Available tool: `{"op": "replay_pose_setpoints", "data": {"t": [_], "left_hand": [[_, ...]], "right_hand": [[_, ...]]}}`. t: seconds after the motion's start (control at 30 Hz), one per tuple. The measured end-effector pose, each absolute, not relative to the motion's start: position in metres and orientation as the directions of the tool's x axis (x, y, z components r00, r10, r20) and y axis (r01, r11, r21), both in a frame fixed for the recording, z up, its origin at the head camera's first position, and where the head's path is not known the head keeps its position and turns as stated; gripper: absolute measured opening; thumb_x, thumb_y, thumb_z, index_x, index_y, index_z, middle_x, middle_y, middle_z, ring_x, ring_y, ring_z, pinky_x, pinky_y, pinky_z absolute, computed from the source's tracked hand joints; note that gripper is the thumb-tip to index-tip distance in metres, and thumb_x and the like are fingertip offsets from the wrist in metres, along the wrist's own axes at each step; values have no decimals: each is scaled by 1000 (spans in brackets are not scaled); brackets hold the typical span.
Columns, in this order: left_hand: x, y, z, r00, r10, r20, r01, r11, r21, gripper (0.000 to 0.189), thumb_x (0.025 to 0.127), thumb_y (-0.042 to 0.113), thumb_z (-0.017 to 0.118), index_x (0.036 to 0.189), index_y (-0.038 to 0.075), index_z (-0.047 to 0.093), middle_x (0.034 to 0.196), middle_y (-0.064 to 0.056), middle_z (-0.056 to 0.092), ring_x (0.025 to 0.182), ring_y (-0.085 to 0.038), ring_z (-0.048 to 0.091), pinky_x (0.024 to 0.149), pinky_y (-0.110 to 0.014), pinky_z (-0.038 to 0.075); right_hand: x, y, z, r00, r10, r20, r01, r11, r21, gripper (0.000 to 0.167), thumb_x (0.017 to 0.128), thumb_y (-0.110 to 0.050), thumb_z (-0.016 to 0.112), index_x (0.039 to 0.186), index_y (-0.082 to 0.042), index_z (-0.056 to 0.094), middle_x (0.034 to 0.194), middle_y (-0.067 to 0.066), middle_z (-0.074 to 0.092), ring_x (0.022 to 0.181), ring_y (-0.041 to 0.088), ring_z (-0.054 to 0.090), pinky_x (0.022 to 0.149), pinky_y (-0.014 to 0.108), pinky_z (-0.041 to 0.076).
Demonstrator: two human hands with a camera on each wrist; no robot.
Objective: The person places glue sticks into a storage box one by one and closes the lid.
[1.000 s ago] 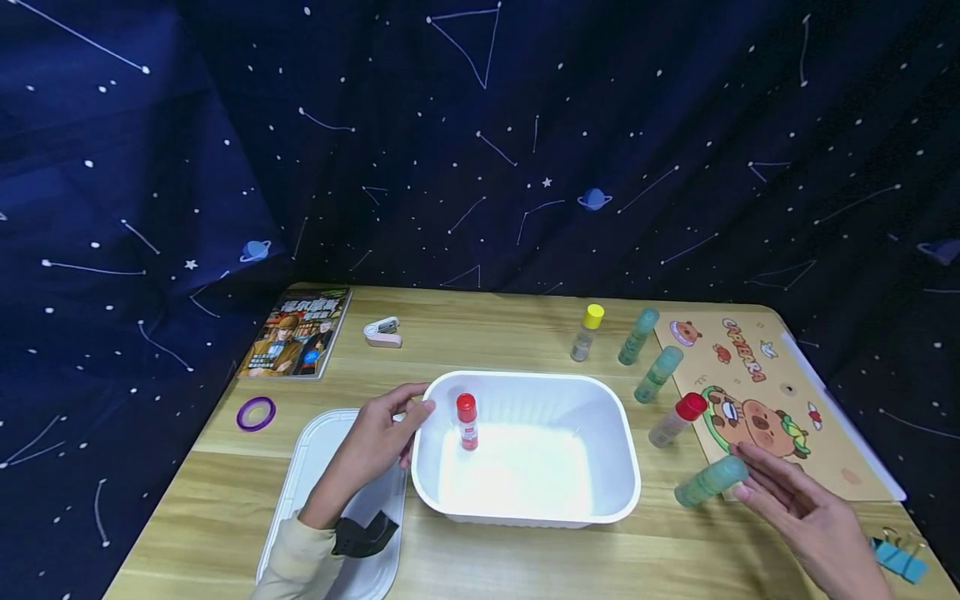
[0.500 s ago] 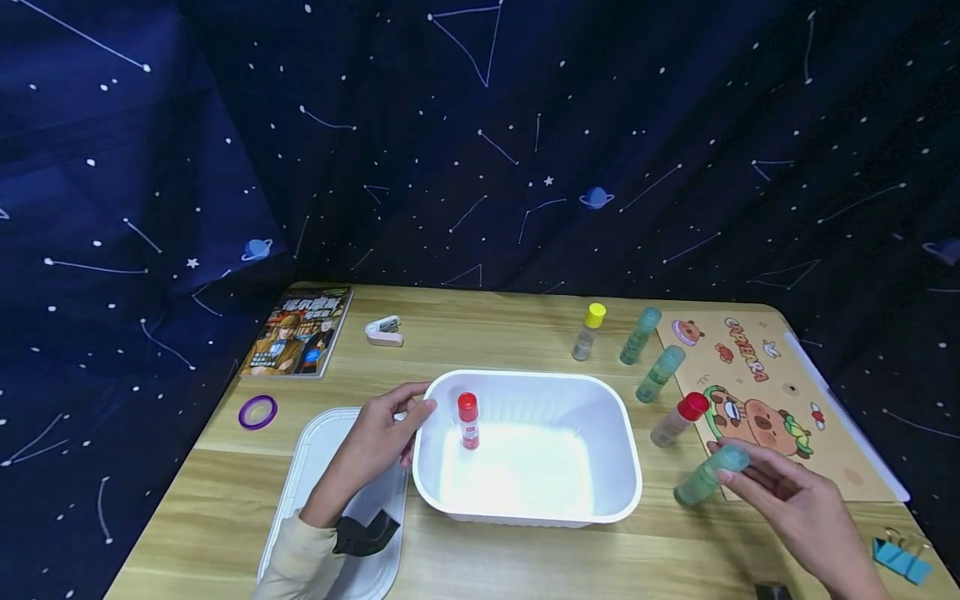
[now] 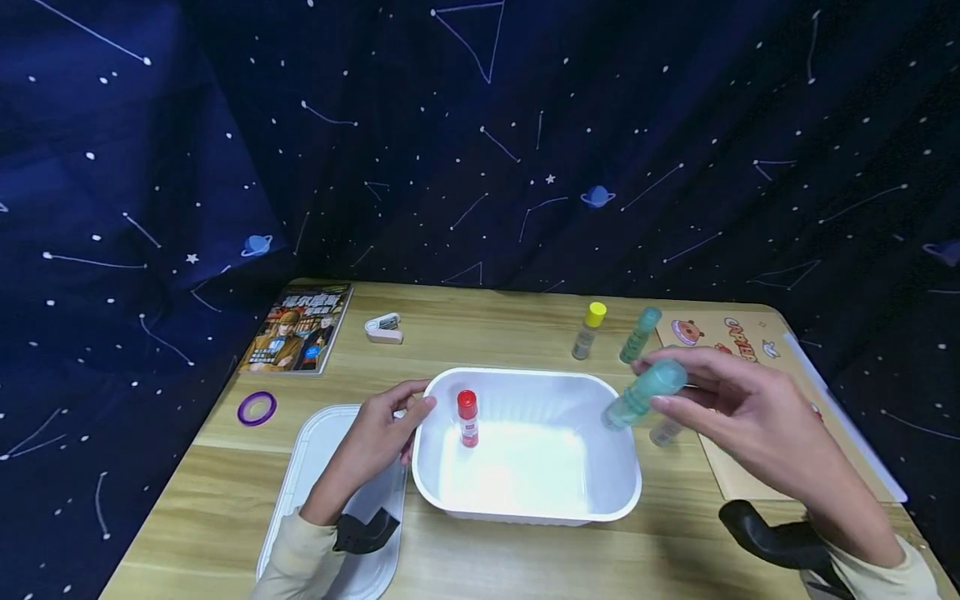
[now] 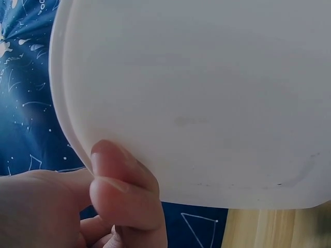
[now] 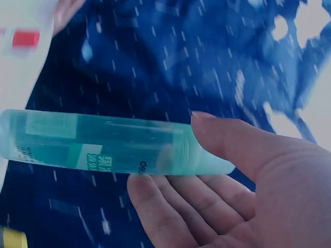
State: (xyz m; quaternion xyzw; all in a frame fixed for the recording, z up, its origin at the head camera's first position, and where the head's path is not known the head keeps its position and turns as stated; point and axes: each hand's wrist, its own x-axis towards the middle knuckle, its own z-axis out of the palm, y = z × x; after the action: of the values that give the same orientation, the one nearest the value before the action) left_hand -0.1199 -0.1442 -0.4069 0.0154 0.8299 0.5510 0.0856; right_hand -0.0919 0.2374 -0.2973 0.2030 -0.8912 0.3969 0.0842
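Note:
My left hand (image 3: 386, 429) grips the left rim of a white plastic tub (image 3: 517, 471); in the left wrist view its fingers (image 4: 126, 201) curl against the tub's wall. Inside the tub, toward the left, a red-capped glue stick (image 3: 468, 421) stands upright. My right hand (image 3: 750, 408) pinches a translucent green glue stick (image 3: 637, 396) by its cap end between thumb and fingers. That stick is tilted, its lower end over the tub's right rim. Behind the right hand, another glue stick (image 3: 666, 431) is partly hidden.
A yellow-capped glue stick (image 3: 587, 333) and a green one (image 3: 640, 335) stand behind the tub's right side. A capybara folder (image 3: 825, 467) lies at right. To the left are a white tray (image 3: 296, 492), purple tape roll (image 3: 255, 422), magazine (image 3: 300, 329) and small stapler (image 3: 384, 330).
My right hand has closed on the front green glue stick, lifted it from the table and carried it left and away from me to the tub's right rim. The left hand keeps its place.

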Motion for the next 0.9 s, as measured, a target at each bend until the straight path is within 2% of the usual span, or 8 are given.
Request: {"op": "replay_pose_setpoints", "data": {"t": [0.1,0.2,0.33,0.7,0.9], "left_hand": [[-121,-145,-407,-984,120,-130,-73,393,917,39,105,24,62,142,10,61,77,-5,58,44,-15,54,44,-24,40],[-121,-145,-407,-984,117,-133,-77,391,917,38,106,24,62,142,11,61,77,-5,59,44,-16,54,44,-23,40],[-121,-145,-408,-984,127,-125,-67,388,919,39,106,24,62,142,10,61,77,-5,59,44,-15,54,44,-24,40],[-121,-147,-409,-981,182,-73,-2,361,932,40,106,28,61,140,6,62,76,-6,59,43,-13,53,43,-25,42],[-121,-148,-408,-982,171,-81,-14,365,931,39,106,27,61,139,8,63,77,-6,58,43,-14,53,44,-25,42]], "right_hand": [[-104,208,-290,-870,-413,269,-468,522,-713,35,94,-7,75,128,-16,70,124,3,74,98,5,75,78,21,62],[-115,182,-290,-839,-504,206,-470,480,-741,31,95,-14,77,125,-14,71,121,5,75,103,9,75,86,24,61],[-127,153,-298,-796,-593,122,-454,450,-769,32,93,-17,79,124,-11,71,117,4,75,105,15,76,91,28,61],[-145,103,-343,-635,-771,-46,-357,347,-867,27,93,-2,75,119,-3,68,120,11,72,112,14,73,97,22,57],[-151,95,-359,-597,-794,-114,-339,379,-861,26,92,-3,76,116,-5,67,115,7,74,112,15,73,97,22,57]]}}
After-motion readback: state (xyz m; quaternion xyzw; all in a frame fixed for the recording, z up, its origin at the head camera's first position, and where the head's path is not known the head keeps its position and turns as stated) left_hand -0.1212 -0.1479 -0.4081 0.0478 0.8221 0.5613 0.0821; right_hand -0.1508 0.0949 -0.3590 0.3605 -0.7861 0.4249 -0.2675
